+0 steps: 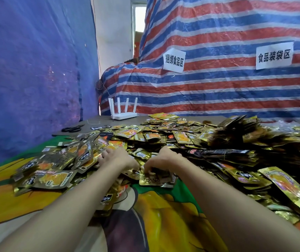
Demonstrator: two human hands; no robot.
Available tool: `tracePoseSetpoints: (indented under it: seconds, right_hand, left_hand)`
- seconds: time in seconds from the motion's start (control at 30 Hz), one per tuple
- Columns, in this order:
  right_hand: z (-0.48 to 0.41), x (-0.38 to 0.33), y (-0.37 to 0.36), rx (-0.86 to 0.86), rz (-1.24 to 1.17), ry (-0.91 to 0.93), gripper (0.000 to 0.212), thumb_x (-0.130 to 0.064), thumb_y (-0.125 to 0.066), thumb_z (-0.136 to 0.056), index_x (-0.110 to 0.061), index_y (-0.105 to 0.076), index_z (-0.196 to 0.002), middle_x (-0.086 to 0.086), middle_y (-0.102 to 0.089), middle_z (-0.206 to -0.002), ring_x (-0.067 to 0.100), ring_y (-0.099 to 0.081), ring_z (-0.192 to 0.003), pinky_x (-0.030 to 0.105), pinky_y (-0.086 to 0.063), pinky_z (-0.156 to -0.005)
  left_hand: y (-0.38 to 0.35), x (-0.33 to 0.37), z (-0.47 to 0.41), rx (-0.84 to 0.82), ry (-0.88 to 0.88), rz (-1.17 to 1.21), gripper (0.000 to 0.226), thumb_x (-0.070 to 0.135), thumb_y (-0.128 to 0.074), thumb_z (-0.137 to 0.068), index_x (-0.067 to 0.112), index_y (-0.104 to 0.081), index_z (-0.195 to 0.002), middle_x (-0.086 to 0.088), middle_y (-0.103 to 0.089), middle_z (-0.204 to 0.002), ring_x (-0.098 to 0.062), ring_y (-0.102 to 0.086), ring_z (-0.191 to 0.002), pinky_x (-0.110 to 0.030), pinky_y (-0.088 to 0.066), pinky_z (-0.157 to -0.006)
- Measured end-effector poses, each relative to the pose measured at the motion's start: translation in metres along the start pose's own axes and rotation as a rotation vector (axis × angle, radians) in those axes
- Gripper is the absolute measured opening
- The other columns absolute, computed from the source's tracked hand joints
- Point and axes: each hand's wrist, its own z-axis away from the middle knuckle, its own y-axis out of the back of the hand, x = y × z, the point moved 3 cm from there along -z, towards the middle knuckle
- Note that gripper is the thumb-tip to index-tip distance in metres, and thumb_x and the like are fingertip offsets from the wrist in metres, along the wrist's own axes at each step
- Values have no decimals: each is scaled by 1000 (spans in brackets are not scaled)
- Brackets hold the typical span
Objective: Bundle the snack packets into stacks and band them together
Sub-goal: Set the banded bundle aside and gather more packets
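Centrally, the snack packets (163,135) lie in a loose pile across mid-frame. At its near edge, the right hand (165,159) grips a packet stack (154,179) with curled fingers. The left hand (117,158) rests just beside it, fingers spread over packets. A router (122,111) stands behind the pile, left of centre.

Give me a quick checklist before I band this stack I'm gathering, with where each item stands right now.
1. Right hand gripping the small stack: ok.
2. Stack edges squared: cannot tell, fingers cover them.
3. Left hand free for a band: ok, it only rests on loose packets.
4. Band within reach: cannot tell, none plainly visible.
5. Scissors out of the way: ok, far left, away from both hands.
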Motion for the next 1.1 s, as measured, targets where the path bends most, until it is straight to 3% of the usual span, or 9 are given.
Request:
tracePoseSetpoints:
  seconds: [0.07, 0.17, 0.27, 0.37, 0.5, 0.57, 0.63, 0.87, 1.1]
  right_hand:
    - [-3, -3, -2, -28, -66, 16, 101, -67, -76, -68, -8, -45, -143, 21, -44, -151, 43, -36, -141, 56, -36, -114]
    - [-8, -3, -6, 13, -146, 37, 63, -50, -62, -81, -6, -54, -126, 23, -47, -146, 42, -35, -141, 54, -34, -114]
    - [-10, -8, -5, 18, -231, 61, 35, -27, -78, -84, -5, -54, -97, 12, -63, -111, 28, -60, -105, 33, -53, -79]
    - [-4, -15, -1, -26, -254, 35, 41, -22, -86, -80, -5, -51, -95, 10, -59, -103, 25, -59, -96, 25, -41, -51]
    - [0, -18, 2, -86, -319, 37, 68, -24, -86, -80, 3, -51, -133, 17, -60, -134, 33, -59, -123, 29, -53, -71]
    - [0, -16, 2, -40, -343, 24, 76, -26, -87, -79, 3, -46, -137, 14, -62, -123, 31, -61, -116, 35, -54, -80]
    - [-1, -13, 2, -21, -476, 27, 63, -21, -87, -79, 1, -53, -127, 11, -64, -103, 27, -66, -95, 35, -54, -70]
    - [3, -3, 12, 3, -926, 193, 27, -2, -76, -86, -7, -70, -113, 12, -77, -101, 27, -74, -89, 44, -61, -75]
    - [14, 7, 16, 79, -1158, 305, 21, -6, -75, -88, -14, -69, -106, 3, -79, -90, 18, -77, -74, 32, -56, -57]
  left_hand:
    - [-1, 1, -5, 8, 10, 26, 89, 70, -72, -75, 12, -50, -138, -20, -30, -158, -38, -26, -145, -45, -28, -113]
    - [-5, -1, -12, 1, 16, 9, 92, 67, -76, -72, 13, -47, -140, -18, -35, -155, -38, -26, -145, -44, -28, -113]
    - [-5, 0, -19, -59, -13, 132, 86, 48, -86, -72, 6, -49, -137, -16, -50, -141, -37, -44, -133, -46, -42, -109]
    - [-2, 5, -18, -121, -54, 200, 83, 33, -90, -72, 0, -48, -136, -13, -57, -125, -31, -57, -116, -40, -52, -98]
    - [2, 6, -17, -186, -60, 275, 75, 19, -90, -71, -3, -49, -130, -15, -56, -122, -30, -64, -109, -37, -59, -89]
    - [5, 6, -16, -195, -84, 332, 51, 14, -86, -75, 1, -54, -113, -9, -57, -105, -24, -64, -92, -29, -59, -69]
    - [7, 5, -13, -171, -102, 415, 29, 7, -79, -81, 2, -55, -97, -5, -54, -87, -17, -54, -74, -29, -48, -52]
    - [15, 2, -9, -16, -164, 876, 19, 1, -55, -92, 18, -46, -88, -11, -51, -98, -24, -47, -83, -36, -39, -75]
    - [5, 6, 14, 68, -161, 1032, 9, 6, -51, -90, 15, -52, -89, -7, -53, -88, -19, -44, -72, -35, -32, -66]
